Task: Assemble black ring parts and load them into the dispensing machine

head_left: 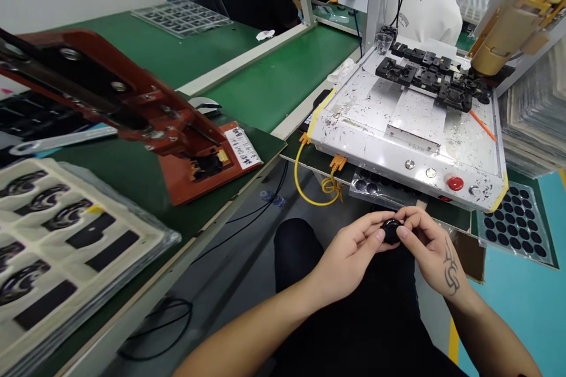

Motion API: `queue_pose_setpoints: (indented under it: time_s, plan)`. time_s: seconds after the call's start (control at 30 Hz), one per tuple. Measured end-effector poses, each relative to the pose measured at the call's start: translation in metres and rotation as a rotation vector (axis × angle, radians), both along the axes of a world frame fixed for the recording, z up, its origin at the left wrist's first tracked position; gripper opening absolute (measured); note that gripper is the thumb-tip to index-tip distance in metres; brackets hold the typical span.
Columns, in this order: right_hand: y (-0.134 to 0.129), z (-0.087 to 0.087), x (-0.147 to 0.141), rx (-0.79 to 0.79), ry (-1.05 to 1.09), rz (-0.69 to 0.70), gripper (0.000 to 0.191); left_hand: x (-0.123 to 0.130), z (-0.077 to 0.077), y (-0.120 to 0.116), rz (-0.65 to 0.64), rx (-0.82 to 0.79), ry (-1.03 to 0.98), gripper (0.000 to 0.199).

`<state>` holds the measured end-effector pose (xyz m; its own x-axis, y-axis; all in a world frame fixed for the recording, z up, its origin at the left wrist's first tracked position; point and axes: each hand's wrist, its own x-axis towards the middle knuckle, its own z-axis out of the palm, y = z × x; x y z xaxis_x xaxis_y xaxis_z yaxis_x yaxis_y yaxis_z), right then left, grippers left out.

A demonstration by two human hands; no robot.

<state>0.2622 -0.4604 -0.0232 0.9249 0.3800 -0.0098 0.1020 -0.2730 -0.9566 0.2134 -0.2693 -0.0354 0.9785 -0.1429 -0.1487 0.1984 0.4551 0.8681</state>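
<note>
A small round black part (391,231) with a glossy surface is held over my lap, between the fingertips of both hands. My left hand (351,253) grips its left side with thumb and fingers. On the opposite side, my right hand (427,247) pinches it, thumb on the near edge. Beyond my hands stands a white machine (367,123) with a red button (455,183) and black fixtures (424,76) on top. To the left, a red press (177,135) rests on the green table.
White trays of dark parts (128,224) are stacked at the left, near a wrench (66,140). A yellow cable (300,188) hangs off the machine's front. Sheets of black discs (515,221) lie at the right. Other people (427,12) are beyond the tables.
</note>
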Motion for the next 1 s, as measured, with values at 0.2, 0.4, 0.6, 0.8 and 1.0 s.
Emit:
queue_pose_setpoints:
  time_s: [0.2, 0.4, 0.6, 0.8, 1.0]
  plan:
    - [0.0, -0.005, -0.001, 0.001, -0.059, -0.029, 0.022, -0.001, -0.001, -0.005, 0.004, 0.046, -0.065, 0.038]
    - [0.003, -0.005, -0.003, -0.025, -0.138, -0.037, 0.02, -0.002, -0.003, -0.005, 0.009, 0.192, -0.135, 0.036]
    - [0.003, -0.009, 0.001, -0.147, -0.29, -0.023, 0.024, -0.004, -0.011, -0.004, 0.094, 0.438, -0.217, 0.036]
    - [-0.003, -0.013, 0.012, -0.234, -0.446, 0.166, 0.022, 0.002, -0.006, 0.008, -0.02, 0.552, -0.282, 0.05]
    - [0.001, -0.001, 0.015, -0.132, -0.352, 0.123, 0.008, 0.012, -0.002, 0.017, -0.009, 0.456, -0.249, 0.051]
